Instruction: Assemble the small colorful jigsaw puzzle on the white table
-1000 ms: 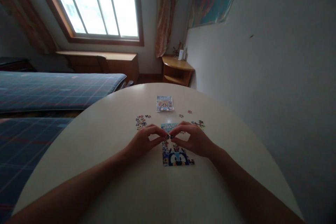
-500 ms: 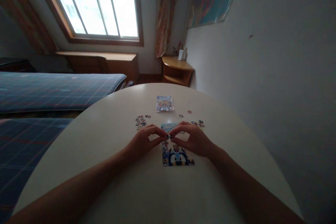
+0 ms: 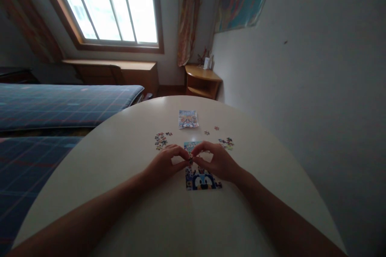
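Observation:
Over a partly joined jigsaw puzzle (image 3: pixel 204 182) with a blue cartoon face, both my hands meet at the fingertips. A small dark puzzle piece (image 3: pixel 190 160) is pinched there. My left hand (image 3: pixel 165 160) has thumb and forefinger closed on its left side. From the right, my right hand (image 3: pixel 217 160) pinches the same spot with thumb and forefinger. The fingers hide much of the piece and the puzzle's middle. A pile of loose pieces (image 3: pixel 161 140) lies beyond my left hand, and another cluster of pieces (image 3: pixel 226 143) lies beyond my right.
A picture sheet (image 3: pixel 188 119) with a similar cartoon lies farther back on the round white table (image 3: pixel 126 209). Two single pieces sit right of it. A bed with a plaid mattress (image 3: pixel 66 104) stands left, a wall (image 3: pixel 325 108) right, and a corner shelf (image 3: pixel 203 73) behind.
My right hand has shifted slightly left, bringing its fingertips against those of my left hand. The gap between them has closed around the small piece.

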`<state>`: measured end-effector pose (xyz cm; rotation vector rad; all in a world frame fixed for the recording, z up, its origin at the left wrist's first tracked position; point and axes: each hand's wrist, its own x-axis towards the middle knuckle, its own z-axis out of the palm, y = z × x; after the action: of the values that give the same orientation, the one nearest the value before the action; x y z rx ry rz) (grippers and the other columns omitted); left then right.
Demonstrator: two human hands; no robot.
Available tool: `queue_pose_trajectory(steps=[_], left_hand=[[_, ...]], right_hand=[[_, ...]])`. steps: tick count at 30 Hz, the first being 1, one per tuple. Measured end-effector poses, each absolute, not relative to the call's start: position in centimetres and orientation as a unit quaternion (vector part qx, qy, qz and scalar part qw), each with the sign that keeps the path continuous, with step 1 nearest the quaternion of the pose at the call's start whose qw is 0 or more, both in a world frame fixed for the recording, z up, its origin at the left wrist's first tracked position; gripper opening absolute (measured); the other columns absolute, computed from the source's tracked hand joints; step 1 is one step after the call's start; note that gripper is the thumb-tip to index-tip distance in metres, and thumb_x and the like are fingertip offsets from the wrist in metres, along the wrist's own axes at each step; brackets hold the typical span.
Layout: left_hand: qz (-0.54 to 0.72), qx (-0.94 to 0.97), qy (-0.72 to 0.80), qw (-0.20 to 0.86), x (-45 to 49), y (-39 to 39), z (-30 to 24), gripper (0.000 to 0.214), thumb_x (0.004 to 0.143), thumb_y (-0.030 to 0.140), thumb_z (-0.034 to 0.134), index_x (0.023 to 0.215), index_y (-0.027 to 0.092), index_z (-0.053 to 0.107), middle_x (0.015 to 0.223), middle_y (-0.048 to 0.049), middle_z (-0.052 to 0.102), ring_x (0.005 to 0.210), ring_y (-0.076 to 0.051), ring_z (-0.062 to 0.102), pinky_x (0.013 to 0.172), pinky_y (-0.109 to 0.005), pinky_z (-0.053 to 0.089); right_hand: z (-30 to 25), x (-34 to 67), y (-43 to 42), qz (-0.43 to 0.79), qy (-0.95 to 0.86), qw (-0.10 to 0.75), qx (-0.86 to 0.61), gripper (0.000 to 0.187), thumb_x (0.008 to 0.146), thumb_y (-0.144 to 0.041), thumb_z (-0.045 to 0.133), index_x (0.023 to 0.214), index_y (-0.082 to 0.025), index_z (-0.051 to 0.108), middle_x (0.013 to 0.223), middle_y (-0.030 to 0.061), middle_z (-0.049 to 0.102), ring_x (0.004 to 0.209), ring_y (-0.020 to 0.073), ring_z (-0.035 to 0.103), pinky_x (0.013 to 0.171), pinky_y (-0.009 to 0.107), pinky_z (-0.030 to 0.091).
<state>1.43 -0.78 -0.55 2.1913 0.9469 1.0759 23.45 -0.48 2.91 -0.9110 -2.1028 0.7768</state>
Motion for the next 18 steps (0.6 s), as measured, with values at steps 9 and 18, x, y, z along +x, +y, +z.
queue_pose_trajectory(steps=[9,18], left_hand=[[0.382,0.822,0.362,0.218,1.31,-0.56,-1.02,0.012,0.083,0.023,0.075,0.090,0.021,0.066,0.087,-0.0002,0.071,0.085,-0.017,0.066,0.085,-0.032,0.049],[0.372,0.828,0.347,0.235,1.27,-0.88,-0.40,0.006,0.089,0.025,0.065,0.093,0.021,0.066,0.091,-0.0027,0.071,0.089,-0.018,0.065,0.087,-0.034,0.047]], right_hand=[[2.67,23.16,-0.43,0.381,-0.781,0.319,-0.378,0.013,0.086,-0.030,0.066,0.090,-0.018,0.071,0.084,0.0028,0.074,0.060,0.0120,0.067,0.057,0.023,0.052],[3.12,23.31,-0.26,0.344,-0.798,0.301,-0.393,0.011,0.085,-0.026,0.067,0.088,-0.019,0.074,0.085,0.0035,0.077,0.078,0.0170,0.070,0.072,0.028,0.053]])
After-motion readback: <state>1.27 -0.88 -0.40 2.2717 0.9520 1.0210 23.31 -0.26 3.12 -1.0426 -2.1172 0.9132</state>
